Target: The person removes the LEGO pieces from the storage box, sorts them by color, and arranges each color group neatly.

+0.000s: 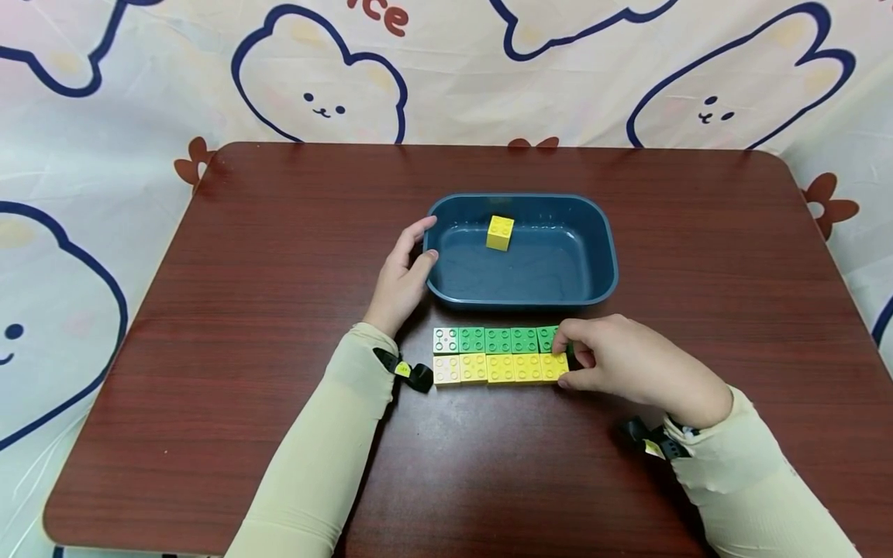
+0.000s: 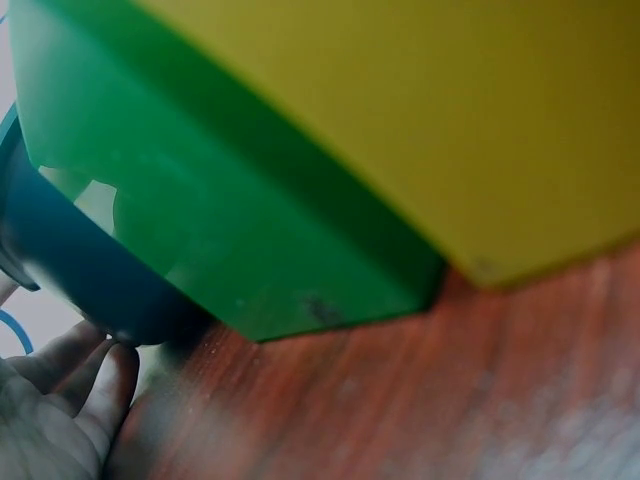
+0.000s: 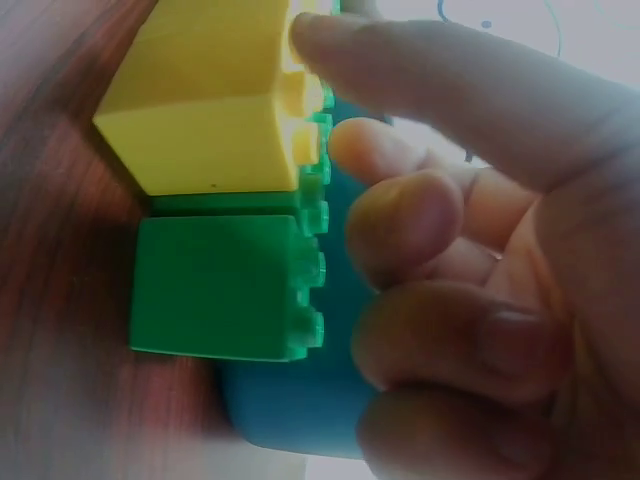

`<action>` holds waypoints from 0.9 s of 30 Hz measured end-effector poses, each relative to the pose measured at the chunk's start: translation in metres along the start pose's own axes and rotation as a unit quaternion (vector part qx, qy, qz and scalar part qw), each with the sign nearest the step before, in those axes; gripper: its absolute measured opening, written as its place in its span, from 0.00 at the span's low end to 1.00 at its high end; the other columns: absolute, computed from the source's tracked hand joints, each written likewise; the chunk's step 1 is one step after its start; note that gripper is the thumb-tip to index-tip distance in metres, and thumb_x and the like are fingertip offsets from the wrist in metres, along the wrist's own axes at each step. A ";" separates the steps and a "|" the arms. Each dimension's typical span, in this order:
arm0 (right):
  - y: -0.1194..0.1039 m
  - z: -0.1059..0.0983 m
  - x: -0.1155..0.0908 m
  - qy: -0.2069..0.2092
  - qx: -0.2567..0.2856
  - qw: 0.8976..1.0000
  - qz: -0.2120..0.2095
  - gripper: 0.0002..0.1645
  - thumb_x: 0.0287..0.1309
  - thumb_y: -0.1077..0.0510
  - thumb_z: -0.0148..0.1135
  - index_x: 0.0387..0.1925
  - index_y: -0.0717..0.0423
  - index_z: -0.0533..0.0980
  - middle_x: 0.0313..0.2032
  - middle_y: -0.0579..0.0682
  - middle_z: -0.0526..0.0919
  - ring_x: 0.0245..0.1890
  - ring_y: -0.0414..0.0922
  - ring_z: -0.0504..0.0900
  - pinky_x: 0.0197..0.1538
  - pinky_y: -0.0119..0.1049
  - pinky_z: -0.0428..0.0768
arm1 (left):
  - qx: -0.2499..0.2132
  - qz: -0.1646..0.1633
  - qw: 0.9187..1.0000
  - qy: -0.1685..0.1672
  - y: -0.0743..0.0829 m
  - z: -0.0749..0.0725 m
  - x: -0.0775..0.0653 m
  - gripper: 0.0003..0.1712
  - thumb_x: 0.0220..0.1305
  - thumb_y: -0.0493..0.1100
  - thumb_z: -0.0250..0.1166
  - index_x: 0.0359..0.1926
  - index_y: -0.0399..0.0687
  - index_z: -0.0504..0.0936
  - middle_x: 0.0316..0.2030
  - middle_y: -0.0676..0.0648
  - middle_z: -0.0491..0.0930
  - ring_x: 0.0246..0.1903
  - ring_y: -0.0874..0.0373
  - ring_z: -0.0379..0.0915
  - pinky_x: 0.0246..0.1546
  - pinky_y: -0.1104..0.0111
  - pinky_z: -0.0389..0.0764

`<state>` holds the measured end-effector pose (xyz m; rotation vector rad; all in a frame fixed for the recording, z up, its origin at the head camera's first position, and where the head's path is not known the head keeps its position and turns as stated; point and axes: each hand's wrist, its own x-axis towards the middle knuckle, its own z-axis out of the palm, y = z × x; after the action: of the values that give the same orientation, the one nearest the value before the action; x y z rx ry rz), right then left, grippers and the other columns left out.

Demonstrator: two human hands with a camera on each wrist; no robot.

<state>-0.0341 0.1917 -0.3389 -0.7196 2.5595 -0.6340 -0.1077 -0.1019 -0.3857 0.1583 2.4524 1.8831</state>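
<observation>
My left hand (image 1: 401, 287) grips the left rim of a blue plastic tray (image 1: 544, 271), its thumb and a fingertip on the edge. Part of that hand also shows low in the left wrist view. Inside the tray lies a yellow toy building brick (image 1: 499, 234). In front of the tray, a row of green bricks (image 1: 498, 341) stands against a row of yellow bricks (image 1: 500, 368), studs up. With thumb and index finger, my right hand (image 1: 621, 356) pinches the rightmost yellow brick (image 3: 210, 110). Its other fingers (image 3: 460, 335) curl loosely beside the green end brick (image 3: 215, 285).
A dark red-brown wooden table (image 1: 279, 434) bears everything. Behind it hangs a pale cloth (image 1: 453, 77) with cartoon outlines. Each wrist carries a small black camera, one (image 1: 418, 377) close beside the left end of the brick rows.
</observation>
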 end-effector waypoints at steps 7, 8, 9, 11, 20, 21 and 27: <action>0.002 -0.006 0.002 0.056 0.056 0.996 -0.028 0.17 0.54 0.50 0.77 0.43 0.47 0.79 0.19 0.36 0.67 0.17 0.35 0.66 0.25 0.32 0.68 | -0.001 -0.005 1.000 0.000 0.001 0.000 0.000 0.28 0.75 0.38 0.52 0.73 0.51 0.68 0.70 0.45 0.66 0.69 0.54 0.60 0.67 0.54 0.62; 0.002 -0.006 0.003 0.066 0.064 0.995 -0.030 0.17 0.54 0.50 0.76 0.43 0.47 0.79 0.19 0.37 0.67 0.17 0.35 0.65 0.25 0.32 0.68 | -0.001 -0.006 1.000 0.000 0.000 0.000 0.000 0.28 0.75 0.38 0.52 0.73 0.51 0.68 0.70 0.45 0.66 0.69 0.54 0.60 0.66 0.54 0.63; 0.003 -0.005 0.004 0.076 0.070 0.994 -0.031 0.17 0.55 0.50 0.76 0.43 0.47 0.79 0.19 0.37 0.67 0.17 0.36 0.65 0.25 0.32 0.68 | -0.001 -0.006 1.000 -0.001 0.000 0.000 0.000 0.28 0.75 0.38 0.52 0.73 0.51 0.68 0.70 0.45 0.66 0.69 0.54 0.60 0.66 0.54 0.63; 0.005 -0.003 0.007 0.094 0.084 0.992 -0.027 0.17 0.56 0.50 0.75 0.44 0.49 0.79 0.20 0.38 0.68 0.17 0.37 0.66 0.24 0.32 0.67 | -0.001 -0.006 1.000 -0.001 0.000 0.000 0.000 0.28 0.75 0.38 0.52 0.73 0.51 0.68 0.70 0.45 0.66 0.69 0.54 0.60 0.67 0.54 0.63; 0.008 -0.010 0.023 0.152 0.119 0.981 -0.009 0.15 0.60 0.53 0.72 0.47 0.51 0.80 0.20 0.44 0.70 0.19 0.42 0.69 0.25 0.35 0.69 | -0.002 -0.008 1.000 -0.001 -0.001 -0.002 0.000 0.28 0.75 0.37 0.52 0.73 0.51 0.67 0.72 0.46 0.65 0.71 0.53 0.57 0.67 0.53 0.62; 0.008 -0.012 0.026 0.153 0.118 0.981 -0.010 0.15 0.60 0.53 0.72 0.47 0.51 0.80 0.20 0.44 0.70 0.19 0.43 0.69 0.25 0.36 0.70 | -0.003 -0.007 1.000 -0.001 -0.001 -0.002 0.000 0.28 0.75 0.38 0.52 0.73 0.51 0.67 0.71 0.46 0.65 0.71 0.53 0.57 0.67 0.53 0.62; 0.009 -0.022 0.044 0.138 0.100 0.985 0.009 0.13 0.62 0.55 0.70 0.46 0.53 0.79 0.20 0.47 0.72 0.19 0.45 0.71 0.25 0.38 0.70 | -0.007 -0.009 1.000 -0.006 0.000 -0.002 0.000 0.28 0.75 0.38 0.52 0.73 0.52 0.67 0.71 0.46 0.65 0.69 0.53 0.59 0.66 0.54 0.64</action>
<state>-0.0832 0.1807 -0.3373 -0.5730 2.6926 -1.0310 -0.1082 -0.1036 -0.3856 0.1459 2.4236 1.8849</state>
